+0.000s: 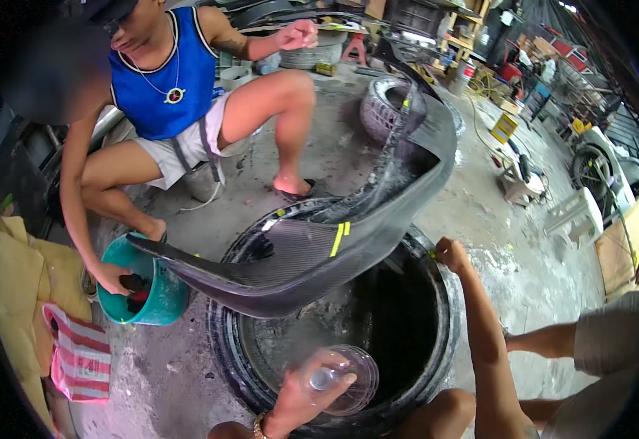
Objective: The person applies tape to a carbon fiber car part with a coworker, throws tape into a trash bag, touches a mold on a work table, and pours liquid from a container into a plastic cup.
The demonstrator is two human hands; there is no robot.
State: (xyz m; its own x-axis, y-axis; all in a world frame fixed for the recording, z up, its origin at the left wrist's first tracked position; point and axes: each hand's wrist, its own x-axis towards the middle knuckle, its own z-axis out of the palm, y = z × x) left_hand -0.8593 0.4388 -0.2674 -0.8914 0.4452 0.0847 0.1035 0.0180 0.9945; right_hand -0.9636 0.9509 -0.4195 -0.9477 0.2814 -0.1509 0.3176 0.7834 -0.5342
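Observation:
My left hand [308, 395], with a bracelet at the wrist, grips a clear plastic container [363, 380] low over the tire opening. My right hand [452, 256] is closed at the tire's right rim, with a small yellow-green piece of tape [432, 254] at its fingertips. A long, curved black panel with a ribbed, carbon-like surface [297, 245] lies across the large black tire [447, 314]. Two yellow strips [340, 239] are stuck on the panel. The panel's narrow left end reaches over a teal bucket [169, 296].
A seated person in a blue top [162, 73] reaches one hand into the bucket. Another person's leg [546, 341] is at the right. A grey-coated tire [381, 110] stands behind the panel. A striped bag [78, 358] lies left; a white plastic stool [575, 219] is at right.

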